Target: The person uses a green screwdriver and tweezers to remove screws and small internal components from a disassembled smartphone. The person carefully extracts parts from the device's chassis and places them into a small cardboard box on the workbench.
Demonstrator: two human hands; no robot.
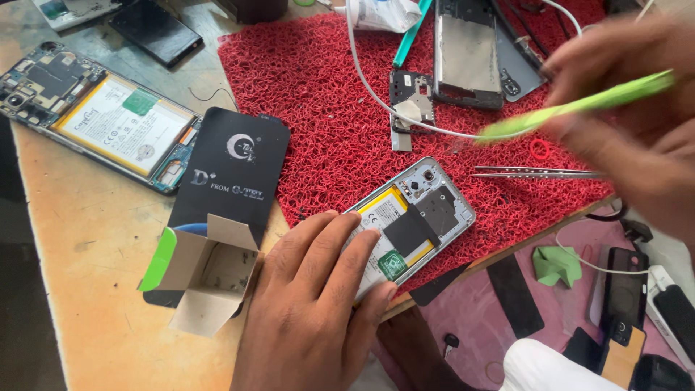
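1. Head view: as the back cover's already off, the opened phone (410, 223) shows battery & board bare under the left hand (318, 304), fingers flat, pinning it. Rest of the work not yet done, I'd judge.
2. Right hand (637, 116) pinches a green pry tool (579, 107) above it, blurred.
3. Left of the left hand: black box (217, 210), flaps open, green edge. Green sticker on the battery at its fingertips.

An opened phone (413, 221) is laid at the near edge of a mat (326, 108) on the bench (94, 253), with tweezers (532, 173) to its right. An opened box (213, 232) is placed left of the mat; behind it, at far left, a second opened phone (98, 116) is laid.
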